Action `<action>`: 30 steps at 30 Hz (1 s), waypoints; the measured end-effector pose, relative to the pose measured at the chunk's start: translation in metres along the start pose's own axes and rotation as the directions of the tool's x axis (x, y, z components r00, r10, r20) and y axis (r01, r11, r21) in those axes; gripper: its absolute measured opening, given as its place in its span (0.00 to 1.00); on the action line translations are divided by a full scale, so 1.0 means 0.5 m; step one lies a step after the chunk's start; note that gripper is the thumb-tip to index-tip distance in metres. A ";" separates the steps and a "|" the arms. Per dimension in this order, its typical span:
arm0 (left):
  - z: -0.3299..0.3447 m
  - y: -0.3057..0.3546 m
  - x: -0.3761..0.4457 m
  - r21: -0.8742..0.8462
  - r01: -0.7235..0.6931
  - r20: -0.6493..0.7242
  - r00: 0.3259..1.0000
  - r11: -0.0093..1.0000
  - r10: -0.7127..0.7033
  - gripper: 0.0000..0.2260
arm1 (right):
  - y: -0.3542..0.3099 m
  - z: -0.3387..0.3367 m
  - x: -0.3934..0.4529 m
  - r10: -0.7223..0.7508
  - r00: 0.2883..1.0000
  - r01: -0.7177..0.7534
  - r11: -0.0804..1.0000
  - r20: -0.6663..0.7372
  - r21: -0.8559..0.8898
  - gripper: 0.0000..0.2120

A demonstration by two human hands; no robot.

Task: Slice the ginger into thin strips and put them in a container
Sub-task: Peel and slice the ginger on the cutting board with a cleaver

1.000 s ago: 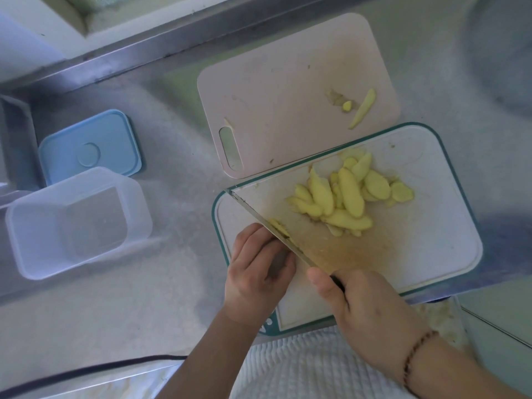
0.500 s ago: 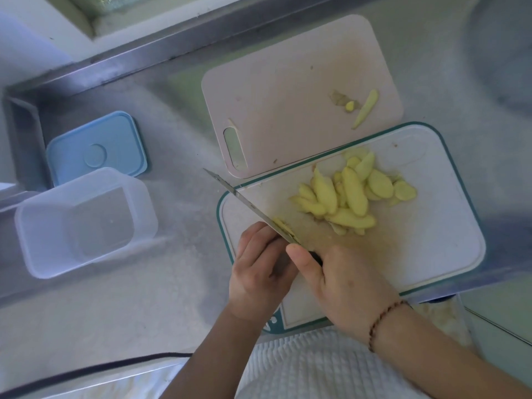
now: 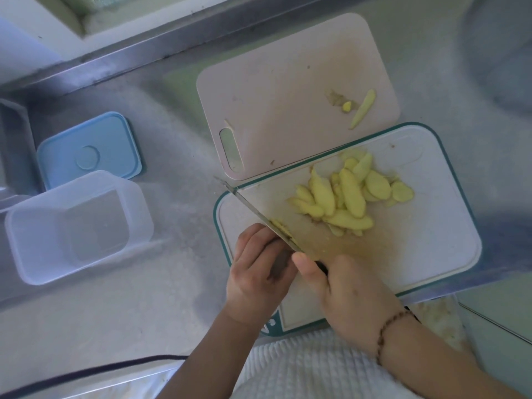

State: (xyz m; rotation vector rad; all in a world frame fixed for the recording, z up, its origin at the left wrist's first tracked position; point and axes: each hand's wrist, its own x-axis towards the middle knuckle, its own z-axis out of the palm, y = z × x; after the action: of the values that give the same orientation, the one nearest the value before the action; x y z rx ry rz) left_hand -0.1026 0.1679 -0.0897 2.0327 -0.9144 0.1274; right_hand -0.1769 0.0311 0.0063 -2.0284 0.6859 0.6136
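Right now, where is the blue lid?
In the head view, the blue lid lies at the left on the steel counter, just behind the clear container.

Pale yellow ginger slices [image 3: 342, 197] lie on the white teal-rimmed cutting board [image 3: 431, 226]. A beige plastic cutting board [image 3: 273, 96] lies behind it. The clear plastic container [image 3: 77, 226] sits well left on the steel tabletop [image 3: 144, 283], its blue lid [image 3: 89, 148] behind.

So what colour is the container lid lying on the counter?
Light blue lid, clearest in the head view.

No text can be read; a white mark on the teal-rimmed cutting board [image 3: 449, 156], near the left wrist, is mostly hidden
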 end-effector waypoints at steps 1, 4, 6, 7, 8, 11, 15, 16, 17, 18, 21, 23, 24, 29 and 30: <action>0.000 0.000 0.000 -0.001 -0.009 0.006 1.000 1.000 0.009 0.05 | 0.003 -0.003 -0.002 -0.006 1.000 0.006 1.000 -0.001 0.004 0.29; 0.000 0.002 -0.004 0.009 -0.024 0.032 0.999 1.000 0.024 0.10 | 0.018 -0.010 -0.032 0.023 1.000 -0.023 1.000 0.011 -0.001 0.29; 0.000 0.000 -0.005 0.024 -0.019 0.047 0.999 1.000 0.018 0.10 | 0.027 -0.007 -0.037 0.055 0.998 -0.055 0.998 0.023 -0.002 0.30; 0.001 -0.001 -0.005 0.032 -0.012 0.053 0.999 0.999 0.011 0.10 | 0.028 -0.006 -0.031 0.059 0.998 -0.059 0.998 0.023 0.008 0.30; 0.001 -0.002 -0.003 0.036 -0.008 0.058 0.998 0.999 0.006 0.09 | 0.027 -0.003 -0.017 0.052 0.999 -0.052 0.998 0.009 0.020 0.30; 0.001 0.001 -0.001 0.032 -0.008 0.063 0.998 0.999 0.006 0.06 | 0.010 0.004 0.018 0.019 1.000 -0.018 1.000 -0.022 0.023 0.32; -0.002 0.005 0.000 0.020 -0.007 0.042 0.999 1.000 0.006 0.09 | -0.003 0.011 0.027 -0.003 1.000 0.004 1.000 -0.027 0.023 0.34; -0.001 0.005 0.001 0.018 -0.008 0.038 0.999 1.000 0.008 0.10 | -0.001 0.010 0.025 -0.010 1.000 0.011 0.999 -0.029 0.033 0.34; -0.001 0.007 0.001 0.016 -0.012 0.043 0.999 1.000 0.012 0.10 | 0.004 0.009 0.021 -0.017 1.000 0.018 0.999 -0.026 0.050 0.33; -0.001 0.008 0.001 0.015 -0.027 0.053 0.998 1.000 0.026 0.09 | 0.013 0.008 0.013 -0.025 0.999 0.027 0.997 -0.029 0.069 0.32; 0.002 0.007 -0.004 0.032 -0.076 0.078 0.994 0.997 0.073 0.07 | 0.049 0.006 -0.021 0.015 0.999 -0.013 0.998 -0.038 0.060 0.33; 0.003 0.002 -0.003 0.031 -0.077 0.088 0.993 0.997 0.074 0.08 | 0.069 0.011 -0.039 0.054 0.998 -0.053 0.998 -0.030 0.014 0.34; 0.003 0.004 -0.004 0.028 -0.076 0.091 0.993 0.997 0.073 0.08 | 0.071 0.012 -0.042 0.072 0.997 -0.072 0.997 -0.015 0.008 0.34; 0.005 0.000 -0.006 0.036 -0.059 0.079 0.995 0.998 0.056 0.08 | 0.025 0.010 0.013 0.050 0.999 -0.050 0.998 -0.006 0.026 0.36; 0.006 -0.001 -0.007 0.044 -0.053 0.080 0.996 0.998 0.050 0.07 | 0.010 0.008 0.027 0.027 0.999 -0.027 1.000 -0.019 0.012 0.36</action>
State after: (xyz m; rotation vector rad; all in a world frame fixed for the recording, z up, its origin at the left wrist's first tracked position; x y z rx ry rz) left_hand -0.1058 0.1678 -0.0934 2.0696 -1.0218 0.0980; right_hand -0.1713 0.0288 -0.0073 -2.0191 0.7281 0.6048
